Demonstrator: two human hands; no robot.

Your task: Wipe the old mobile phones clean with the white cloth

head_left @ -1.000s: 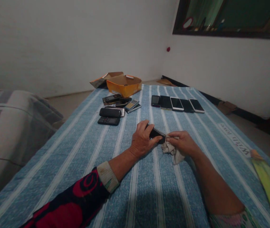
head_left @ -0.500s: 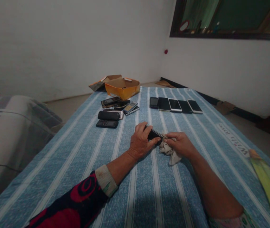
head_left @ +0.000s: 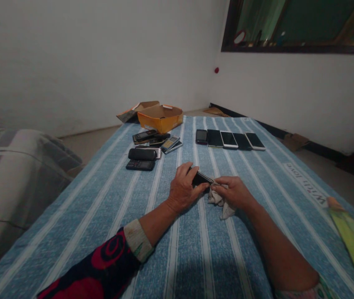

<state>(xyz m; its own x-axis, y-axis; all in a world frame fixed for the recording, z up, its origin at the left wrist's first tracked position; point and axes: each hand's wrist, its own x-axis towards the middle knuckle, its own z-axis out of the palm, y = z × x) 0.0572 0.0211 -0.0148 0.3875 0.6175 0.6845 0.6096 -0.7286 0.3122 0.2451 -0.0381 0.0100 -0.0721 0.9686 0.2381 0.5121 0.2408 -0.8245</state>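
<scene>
My left hand [head_left: 183, 187] is closed around a small dark phone [head_left: 201, 178], held edge-up just above the blue striped cloth [head_left: 108, 195]. My right hand [head_left: 231, 192] pinches a crumpled pale rag [head_left: 219, 201] against the phone's right end. Both forearms rest on the cloth. A pile of several old keypad phones [head_left: 150, 146] lies beyond my left hand. A row of several smartphones [head_left: 229, 139] lies side by side beyond my right hand.
An open orange cardboard box [head_left: 161, 117] stands at the far edge of the cloth. A grey striped cushion [head_left: 11, 174] lies at the left. A yellow-green object [head_left: 353, 241] lies at the right edge. White walls and a dark-framed window [head_left: 298, 25] close off the back.
My hands with the phone and rag have stayed nearly in place, the rag shifting slightly along the phone's end. The view has tilted a little.
</scene>
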